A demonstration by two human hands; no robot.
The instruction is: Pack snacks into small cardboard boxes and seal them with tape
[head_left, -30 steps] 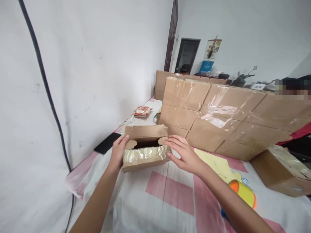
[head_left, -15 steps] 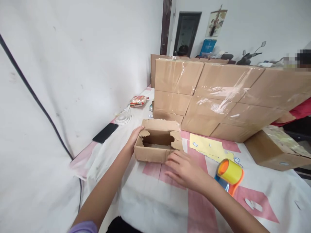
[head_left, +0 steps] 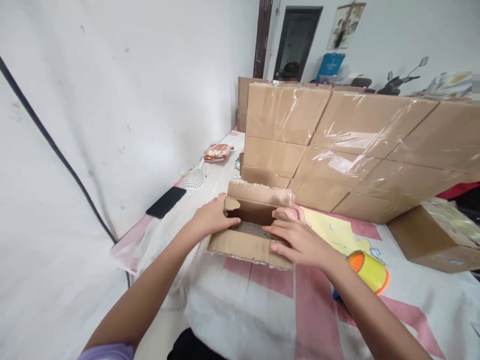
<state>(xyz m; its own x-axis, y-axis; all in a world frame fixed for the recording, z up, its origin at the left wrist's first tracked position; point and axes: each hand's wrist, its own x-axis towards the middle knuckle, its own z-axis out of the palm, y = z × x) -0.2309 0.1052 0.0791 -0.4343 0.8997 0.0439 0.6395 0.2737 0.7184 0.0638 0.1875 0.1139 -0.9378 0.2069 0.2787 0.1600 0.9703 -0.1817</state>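
Note:
A small cardboard box (head_left: 243, 245) with torn, ragged flap edges stands on the cloth-covered table in front of me, its top open. My left hand (head_left: 210, 218) grips the left end, the thumb reaching inside past a torn side flap. At the right end, my right hand (head_left: 302, 241) is closed round the wall, with fingers over the opening and the thumb on the front flap. The front flap leans outward toward me, and the back flap stands up. A few small dark and pale marks show on the box's floor; the right side flap is mostly hidden.
Large taped cartons (head_left: 345, 150) are stacked behind the box. A yellow-and-orange tape roll (head_left: 371, 272), partly behind my right forearm, lies near yellow paper (head_left: 330, 230). Another carton (head_left: 431, 240) sits at right. Leftward are a black phone (head_left: 165, 202), white mesh object (head_left: 193, 180) and snack packet (head_left: 218, 152).
The front flap has folded outward toward me. My left hand has moved its thumb inside the box, and my right hand has shifted from the front face to the right end.

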